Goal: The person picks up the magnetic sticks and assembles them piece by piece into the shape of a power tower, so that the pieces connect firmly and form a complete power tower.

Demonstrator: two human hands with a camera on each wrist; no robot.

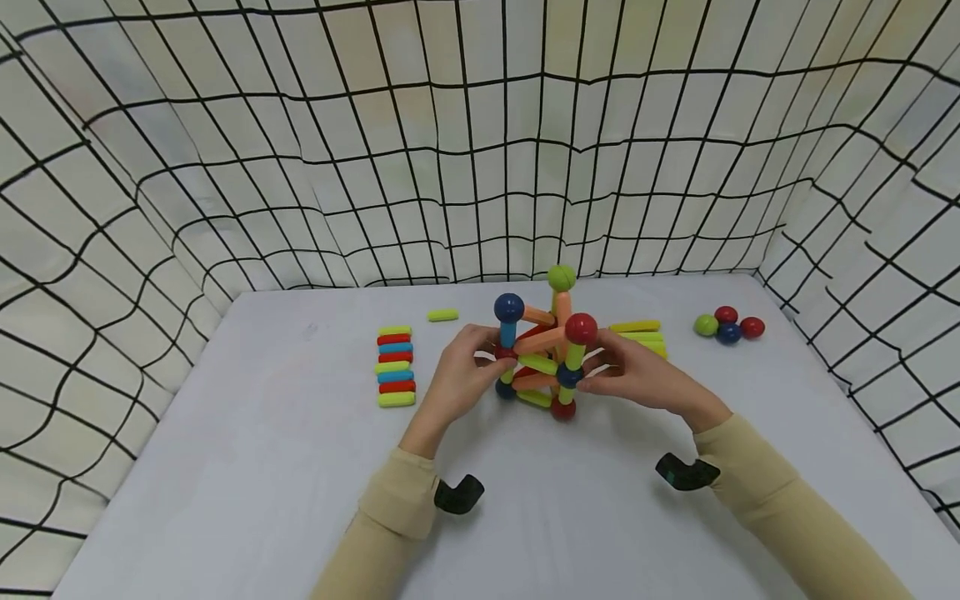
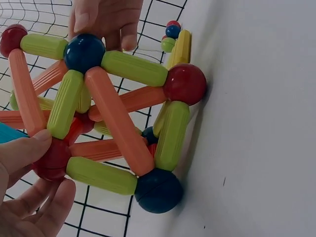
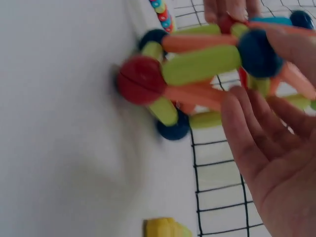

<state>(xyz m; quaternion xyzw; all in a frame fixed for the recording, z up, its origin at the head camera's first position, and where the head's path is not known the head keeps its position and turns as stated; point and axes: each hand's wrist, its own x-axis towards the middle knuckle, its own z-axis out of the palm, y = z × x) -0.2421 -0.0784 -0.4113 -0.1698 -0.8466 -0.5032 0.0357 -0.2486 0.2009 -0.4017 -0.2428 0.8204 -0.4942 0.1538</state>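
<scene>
A magnetic ball-and-stick structure (image 1: pixel 542 341) of red, blue and green balls, joined by orange, lime, red and blue sticks, stands on the table between both hands. My left hand (image 1: pixel 459 375) pinches a red ball (image 2: pixel 52 160) at its left side, thumb above and fingertips below. On the opposite side, my right hand (image 1: pixel 641 371) grips a blue ball (image 3: pixel 260 53), with the thumb over it and the fingers under and beside it. Another red ball (image 1: pixel 581 328) tops the near right post, a blue ball (image 1: pixel 509 307) the left post, and a green ball (image 1: pixel 561 277) the back.
Left of the structure lies a column of short lime, red and blue sticks (image 1: pixel 395 377), with one lime stick (image 1: pixel 442 315) farther back. Yellow and lime sticks (image 1: pixel 637 327) lie behind the right hand. Loose balls (image 1: pixel 728 333) cluster back right. Black netting (image 1: pixel 480 179) surrounds the white table (image 1: pixel 262 467).
</scene>
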